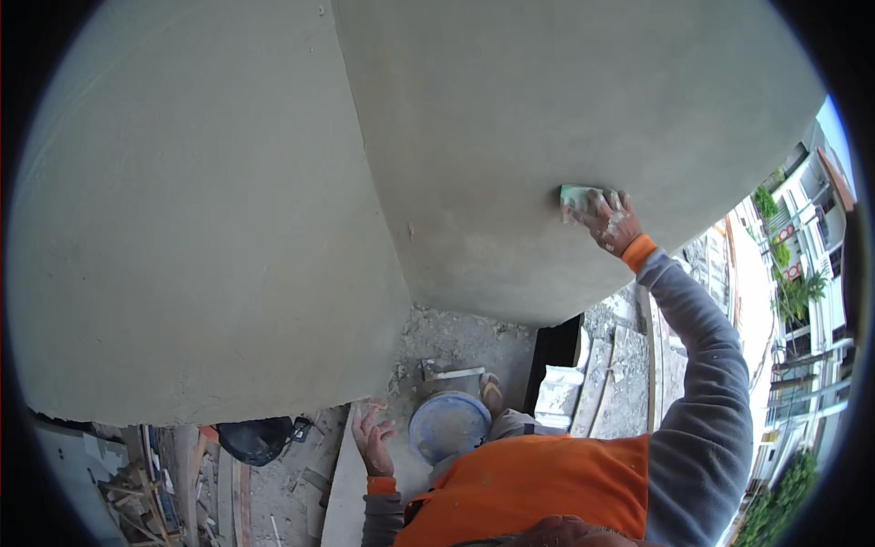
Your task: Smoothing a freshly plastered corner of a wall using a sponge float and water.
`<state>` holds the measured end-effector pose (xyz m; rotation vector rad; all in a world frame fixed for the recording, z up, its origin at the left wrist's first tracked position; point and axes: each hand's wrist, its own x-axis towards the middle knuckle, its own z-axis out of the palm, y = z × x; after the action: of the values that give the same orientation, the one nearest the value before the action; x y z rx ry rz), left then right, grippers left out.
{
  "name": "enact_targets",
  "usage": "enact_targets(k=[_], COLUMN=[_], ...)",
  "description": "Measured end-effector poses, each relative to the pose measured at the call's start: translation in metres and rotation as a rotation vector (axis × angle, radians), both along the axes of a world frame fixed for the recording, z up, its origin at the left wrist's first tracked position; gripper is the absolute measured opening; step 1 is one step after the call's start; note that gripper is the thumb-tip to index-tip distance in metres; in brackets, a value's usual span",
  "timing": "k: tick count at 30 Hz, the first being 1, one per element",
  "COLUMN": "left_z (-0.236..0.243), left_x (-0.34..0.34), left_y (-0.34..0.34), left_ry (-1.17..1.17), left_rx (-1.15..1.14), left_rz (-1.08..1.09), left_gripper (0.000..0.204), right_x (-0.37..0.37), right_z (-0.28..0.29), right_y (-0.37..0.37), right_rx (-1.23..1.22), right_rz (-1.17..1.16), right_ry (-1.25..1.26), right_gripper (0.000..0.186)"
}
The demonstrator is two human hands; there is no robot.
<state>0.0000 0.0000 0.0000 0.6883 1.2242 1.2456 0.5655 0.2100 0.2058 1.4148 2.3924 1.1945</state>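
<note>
My right hand (609,221) grips a pale green block, like a sponge or pad (576,199), pressed to the grey plastered wall (565,109), with white dust on my fingers and knuckles. My left hand (375,438) is low at the centre, fingers apart and loosely bent, its fingertips by the lower edge of the left wall (200,237); no held thing is clear in it. Just right of it, a round blue-rimmed bucket (449,401) stands on the dusty floor (465,333), near a pale-handled tool (456,374) and my sandalled foot (491,394).
A black bag or container (255,442) and wooden boards (182,474) lie at lower left. Stacked planks (606,383) and a dark edge (547,356) lie beyond the right wall's foot. Buildings (820,237) and plants (793,301) show outside at far right.
</note>
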Motion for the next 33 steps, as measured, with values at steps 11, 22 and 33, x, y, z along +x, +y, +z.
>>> enact_targets(k=[11, 22, 33], left_z=[0.021, 0.019, -0.008], left_x=[0.015, 0.019, 0.021], left_y=[-0.002, -0.007, -0.005], left_ry=[0.008, 0.053, 0.020], left_rx=[0.061, 0.064, -0.046], left_rz=[-0.002, -0.003, -0.068], left_gripper=[0.092, 0.086, 0.096], right_x=[0.003, -0.020, -0.034], right_z=[-0.043, -0.051, -0.054], right_y=[-0.013, 0.002, 0.014], right_rx=[-0.056, -0.060, -0.083], right_rz=[-0.027, 0.011, 0.001], right_ry=[0.085, 0.079, 0.159], right_gripper=[0.072, 0.066, 0.074])
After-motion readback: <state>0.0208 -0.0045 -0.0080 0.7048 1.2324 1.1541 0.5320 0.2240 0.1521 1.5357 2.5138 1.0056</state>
